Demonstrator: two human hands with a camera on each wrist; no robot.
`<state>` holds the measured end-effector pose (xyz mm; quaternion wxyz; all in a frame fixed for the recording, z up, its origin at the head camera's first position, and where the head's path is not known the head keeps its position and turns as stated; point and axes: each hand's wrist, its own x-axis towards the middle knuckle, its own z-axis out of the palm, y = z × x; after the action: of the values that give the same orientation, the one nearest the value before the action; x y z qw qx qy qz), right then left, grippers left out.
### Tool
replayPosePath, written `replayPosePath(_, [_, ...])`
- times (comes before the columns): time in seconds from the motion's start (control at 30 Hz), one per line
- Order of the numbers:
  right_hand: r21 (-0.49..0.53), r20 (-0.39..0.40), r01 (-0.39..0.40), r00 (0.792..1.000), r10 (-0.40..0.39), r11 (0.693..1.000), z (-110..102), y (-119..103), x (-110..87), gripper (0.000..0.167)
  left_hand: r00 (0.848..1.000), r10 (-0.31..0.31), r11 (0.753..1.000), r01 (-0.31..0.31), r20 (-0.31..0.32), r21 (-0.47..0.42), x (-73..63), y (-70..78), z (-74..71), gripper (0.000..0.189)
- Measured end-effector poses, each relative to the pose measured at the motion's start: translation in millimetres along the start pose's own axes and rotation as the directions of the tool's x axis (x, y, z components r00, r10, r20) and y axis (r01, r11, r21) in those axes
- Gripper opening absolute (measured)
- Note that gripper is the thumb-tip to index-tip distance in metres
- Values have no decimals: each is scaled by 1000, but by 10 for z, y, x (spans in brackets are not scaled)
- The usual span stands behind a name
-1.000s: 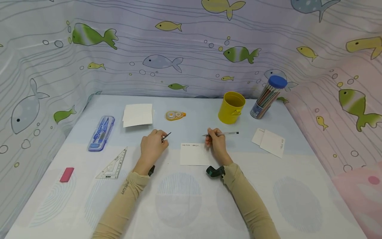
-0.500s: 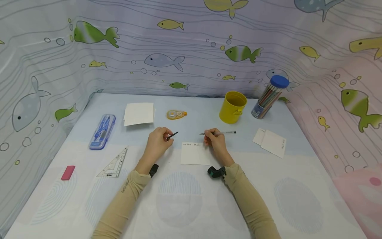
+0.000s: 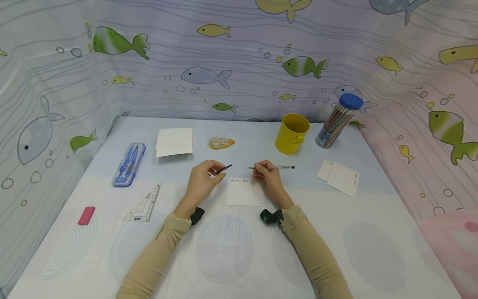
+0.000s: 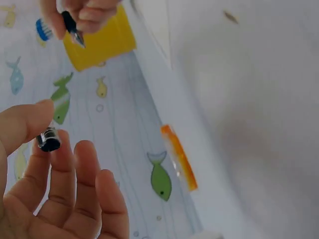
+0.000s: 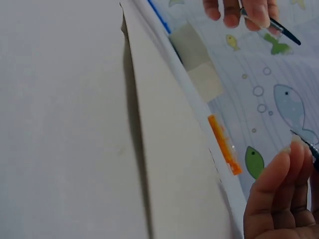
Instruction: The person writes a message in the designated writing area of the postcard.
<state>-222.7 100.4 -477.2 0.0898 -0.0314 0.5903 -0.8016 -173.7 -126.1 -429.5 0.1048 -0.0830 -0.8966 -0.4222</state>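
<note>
Between thumb and fingertips my left hand (image 3: 201, 180) pinches a dark pen cap (image 3: 225, 168) with a clip; the left wrist view shows the round open end of the cap (image 4: 49, 141). Opposite it, my right hand (image 3: 270, 180) grips a clear-barrelled gel pen (image 3: 283, 167), its bare metal tip pointing left at the cap. A gap separates tip and cap. Below both hands lies a white card (image 3: 242, 195) with a short line of writing along its top edge. My right hand overlaps the upper right corner of this card.
Farther back are a stack of white cards (image 3: 174, 142), a correction tape (image 3: 221, 143), a yellow bucket (image 3: 291, 135) and a blue-lidded pencil tub (image 3: 336, 122). Two written cards (image 3: 343, 179) lie right. Leftward are a blue case (image 3: 128, 165), a set square (image 3: 143, 206) and a pink eraser (image 3: 86, 216).
My left hand has moved right with the cap, closing in on the pen. My right hand has drawn the pen slightly left.
</note>
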Motion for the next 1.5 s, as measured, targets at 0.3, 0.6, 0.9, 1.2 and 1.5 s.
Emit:
replayPosePath(0.3, [-53,197,35,980,-24,998,25,-57,-50,7,978,-147,972,171,150,-161,41,26,38,23])
replayPosePath(0.6, [-89,276,34,961,-8,995,82,-27,-84,10,966,-182,958,217,186,-190,27,6,86,24])
replayPosePath(0.9, [-70,277,29,961,-9,997,104,-22,-92,12,966,-178,960,213,186,-185,28,-11,108,23])
replayPosePath(1.2, [-119,271,29,963,4,992,157,-16,-110,17,970,-146,975,175,196,-136,18,-31,131,22])
replayPosePath(1.5, [-116,261,7,965,23,993,160,26,-122,19,965,-148,975,179,216,-131,-7,-43,154,22])
